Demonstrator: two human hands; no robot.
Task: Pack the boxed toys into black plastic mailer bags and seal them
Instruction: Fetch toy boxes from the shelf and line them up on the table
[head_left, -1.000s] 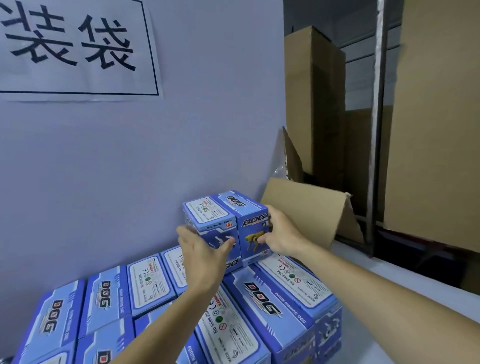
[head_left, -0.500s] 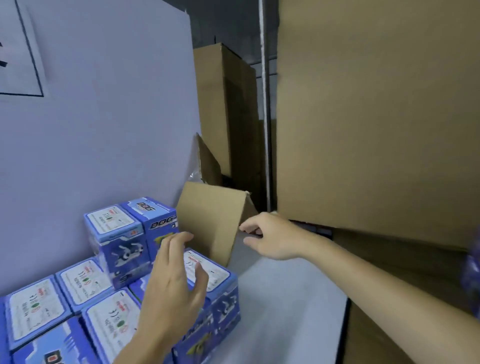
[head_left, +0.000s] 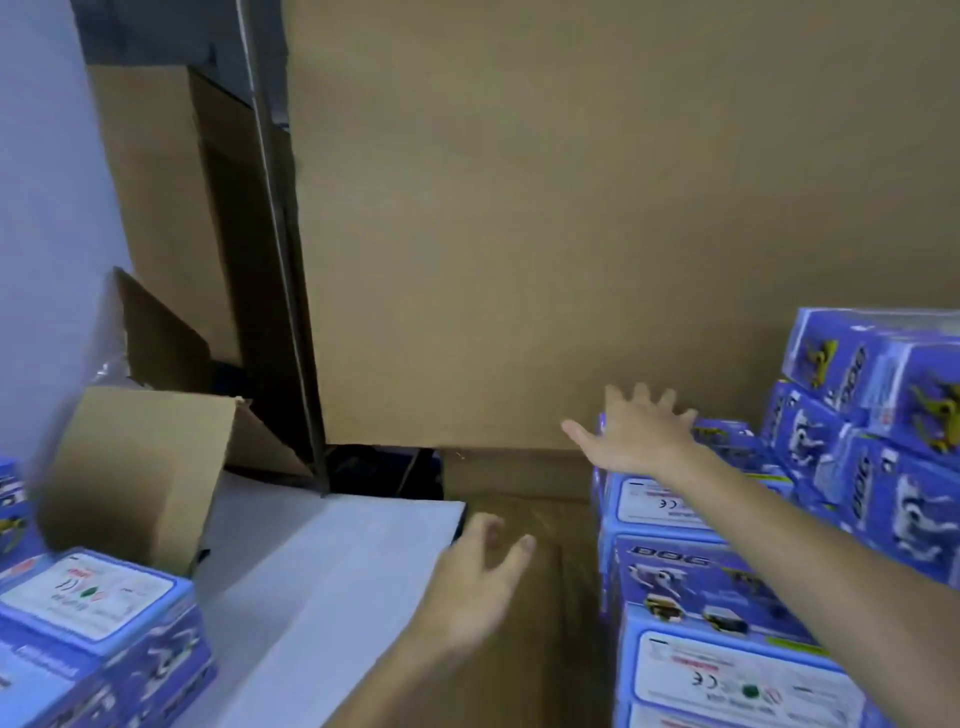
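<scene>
Both hands empty, fingers spread. Right hand (head_left: 636, 434) stretched over the stack of blue boxes (head_left: 727, 597) at right, not touching them as far as visible. Left hand (head_left: 475, 582) blurred, hanging past the table (head_left: 332, 571) edge. Another box (head_left: 98, 629) on the table, lower left.

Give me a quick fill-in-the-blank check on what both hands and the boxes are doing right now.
1. The right hand reaches with spread fingers over the stack of ____ toy boxes.
2. The left hand holds ____.
3. The open carton at the left is made of ____.
4. The white table lies on the ____ side of the view.

Missing words: blue; nothing; cardboard; left
</scene>
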